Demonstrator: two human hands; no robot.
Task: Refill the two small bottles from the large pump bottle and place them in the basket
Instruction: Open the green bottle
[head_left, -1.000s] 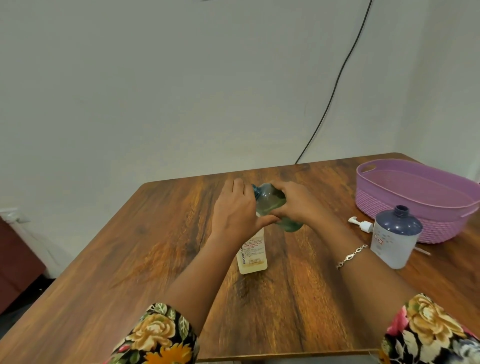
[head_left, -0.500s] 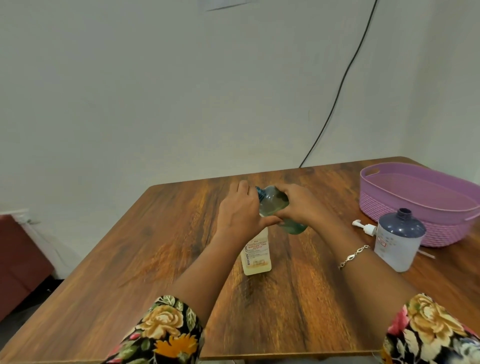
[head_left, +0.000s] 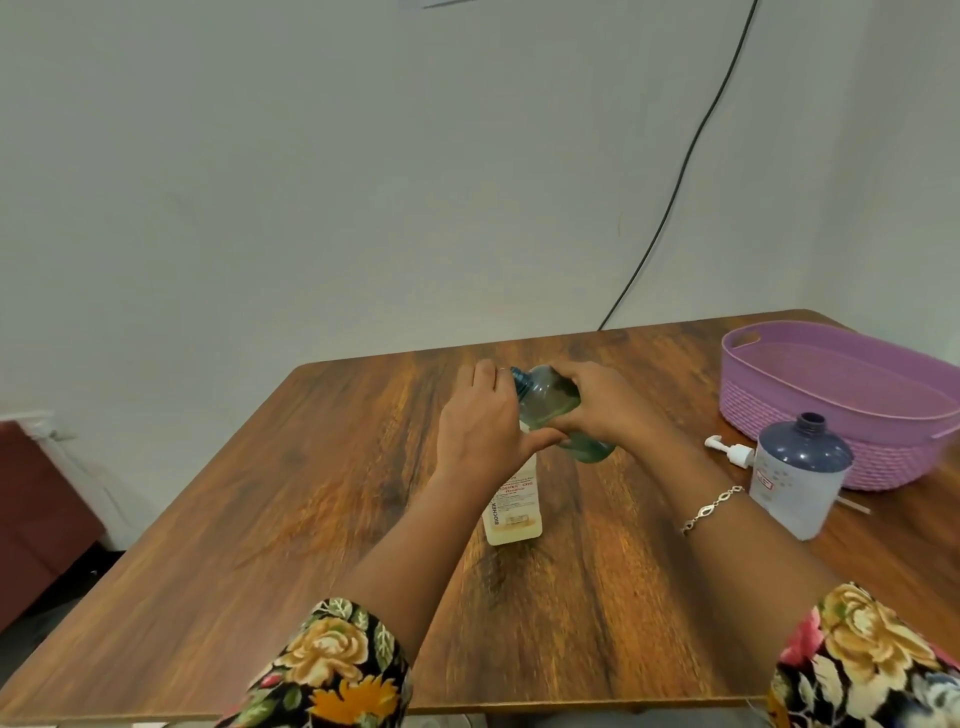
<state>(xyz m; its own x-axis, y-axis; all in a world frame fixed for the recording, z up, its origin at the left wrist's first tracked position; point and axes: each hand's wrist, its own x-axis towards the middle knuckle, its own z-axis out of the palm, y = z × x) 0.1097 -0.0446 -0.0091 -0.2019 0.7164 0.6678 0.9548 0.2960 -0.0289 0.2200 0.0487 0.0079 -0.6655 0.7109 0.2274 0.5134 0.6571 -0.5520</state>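
- Head view: one wide-angle camera worn on the head, facing forward and down over the surface (head_left: 218, 545) toward the wall (head_left: 363, 182) at 12 o'clock.
- Near range: left hand (head_left: 478, 431) and right hand (head_left: 608, 410) meet mid-frame, within arm's reach.

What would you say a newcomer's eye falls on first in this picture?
At the middle of the table, the right hand tips a green bottle, neck toward the left hand, which holds the top of an upright pale bottle. At the right edge sits a purple basket, with the open large bottle and its removed pump in front.
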